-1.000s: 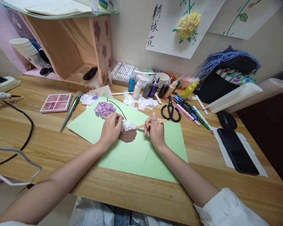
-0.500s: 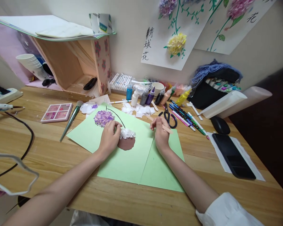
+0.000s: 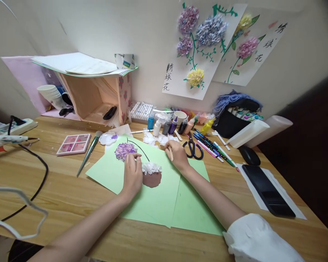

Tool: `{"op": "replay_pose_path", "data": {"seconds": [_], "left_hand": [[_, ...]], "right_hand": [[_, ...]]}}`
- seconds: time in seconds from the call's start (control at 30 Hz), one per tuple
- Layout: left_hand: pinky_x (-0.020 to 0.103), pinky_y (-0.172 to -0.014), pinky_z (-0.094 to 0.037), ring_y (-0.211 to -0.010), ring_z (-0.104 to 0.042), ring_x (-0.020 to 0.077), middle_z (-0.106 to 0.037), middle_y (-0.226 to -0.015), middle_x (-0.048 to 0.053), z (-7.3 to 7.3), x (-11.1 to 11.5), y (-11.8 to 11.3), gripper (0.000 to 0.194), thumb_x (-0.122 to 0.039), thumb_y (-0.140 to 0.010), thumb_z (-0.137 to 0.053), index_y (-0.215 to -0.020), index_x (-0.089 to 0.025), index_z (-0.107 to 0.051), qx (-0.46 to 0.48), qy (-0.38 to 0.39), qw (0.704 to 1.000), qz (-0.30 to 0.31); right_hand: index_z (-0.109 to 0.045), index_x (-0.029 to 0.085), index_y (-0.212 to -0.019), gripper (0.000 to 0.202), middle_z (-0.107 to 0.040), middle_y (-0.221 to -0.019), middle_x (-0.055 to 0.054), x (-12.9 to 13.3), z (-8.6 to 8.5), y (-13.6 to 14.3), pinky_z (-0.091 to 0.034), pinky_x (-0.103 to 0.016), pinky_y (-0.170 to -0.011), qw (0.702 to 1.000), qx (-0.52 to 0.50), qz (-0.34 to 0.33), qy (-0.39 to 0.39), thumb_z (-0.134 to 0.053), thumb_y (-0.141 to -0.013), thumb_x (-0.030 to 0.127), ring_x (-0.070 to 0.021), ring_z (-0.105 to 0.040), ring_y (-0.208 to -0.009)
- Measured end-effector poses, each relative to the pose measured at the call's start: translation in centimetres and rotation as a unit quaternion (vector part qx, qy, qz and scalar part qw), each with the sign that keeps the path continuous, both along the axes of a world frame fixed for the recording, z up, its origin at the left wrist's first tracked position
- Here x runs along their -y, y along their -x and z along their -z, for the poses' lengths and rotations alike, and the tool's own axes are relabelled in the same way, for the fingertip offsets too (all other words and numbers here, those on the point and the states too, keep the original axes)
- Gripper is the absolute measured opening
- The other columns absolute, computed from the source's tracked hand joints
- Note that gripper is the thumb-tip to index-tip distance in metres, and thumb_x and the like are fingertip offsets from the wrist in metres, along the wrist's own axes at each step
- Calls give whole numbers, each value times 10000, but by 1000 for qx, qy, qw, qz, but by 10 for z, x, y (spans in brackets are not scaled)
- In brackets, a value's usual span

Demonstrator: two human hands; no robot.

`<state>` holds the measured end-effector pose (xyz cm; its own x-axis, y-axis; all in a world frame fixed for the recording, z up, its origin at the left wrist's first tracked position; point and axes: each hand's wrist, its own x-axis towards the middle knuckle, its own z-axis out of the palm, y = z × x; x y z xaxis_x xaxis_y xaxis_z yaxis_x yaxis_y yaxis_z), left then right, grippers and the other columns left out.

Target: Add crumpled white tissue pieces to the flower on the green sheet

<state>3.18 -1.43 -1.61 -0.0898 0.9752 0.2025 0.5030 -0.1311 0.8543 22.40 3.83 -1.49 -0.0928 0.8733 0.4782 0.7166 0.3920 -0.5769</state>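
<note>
My right hand (image 3: 177, 156) is closed on a wooden craft stick (image 3: 170, 153), with its fingertips by the torn white paper pieces (image 3: 153, 138) at the back of the green sheet. My left hand (image 3: 132, 174) rests on the green card (image 3: 153, 203), fingers loosely bent and nothing visible in them. Just right of it lies a brown rounded patch (image 3: 152, 179) topped with crumpled white paper bits (image 3: 152, 167). Beyond the left fingertips is a purple flower of crumpled bits (image 3: 125, 150), partly covered by that hand. A dark curved stem line (image 3: 140, 148) runs down toward the white bits.
Behind the card stand several paint bottles (image 3: 173, 125) and a paper cup (image 3: 180, 116). Black scissors (image 3: 191, 148) and pens (image 3: 211, 145) lie to the right, with a phone (image 3: 268, 191) beyond. On the left are a brush (image 3: 89, 153), a palette (image 3: 73, 144) and a glue gun (image 3: 9, 140).
My right hand has moved left and away from me, toward the torn white paper, still holding the craft stick. My left hand has drawn back slightly from the white bits. The view has tilted up.
</note>
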Motion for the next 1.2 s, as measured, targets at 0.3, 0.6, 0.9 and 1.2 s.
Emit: {"op": "replay_pose_path", "data": {"seconds": [0.3, 0.6, 0.9, 1.2], "left_hand": [[379, -923, -357, -1038, -462, 213, -526, -1060, 74, -17, 16, -5, 242, -358, -932, -366, -1064, -209, -504, -62, -48, 986, 149], [306, -752, -417, -793, -584, 176, -665, -794, 8, -37, 9, 6, 140, -304, -802, -575, -717, -202, -621, -39, 18, 969, 242], [274, -669, -434, -728, -615, 177, -680, -767, 14, -35, 12, 11, 168, -321, -801, -545, -735, -190, -627, -23, 186, 920, 345], [284, -648, -359, -715, -478, 169, -596, -684, 7, -26, 17, 0, 108, -213, -816, -548, -719, -185, -585, -188, 0, 939, 287]], "right_hand": [[-539, 194, -754, 173, -624, -775, -8, 70, -20, 14, -462, -258, -640, 907, -357, -50, 219, -676, -721, 293, -153, -595, -691], [-567, 194, -787, 156, -617, -781, -7, 98, -12, 14, -473, -270, -664, 904, -378, -63, 191, -588, -824, 344, -144, -590, -680], [-541, 181, -478, 592, -407, -371, 14, 100, 14, -1, -238, -244, -400, 882, -431, -58, 179, -294, -916, 492, -100, -343, -367], [-536, 174, -501, 572, -429, -384, 21, 95, 6, 4, -233, -231, -391, 878, -415, -28, 235, -340, -911, 521, -82, -350, -356]]}}
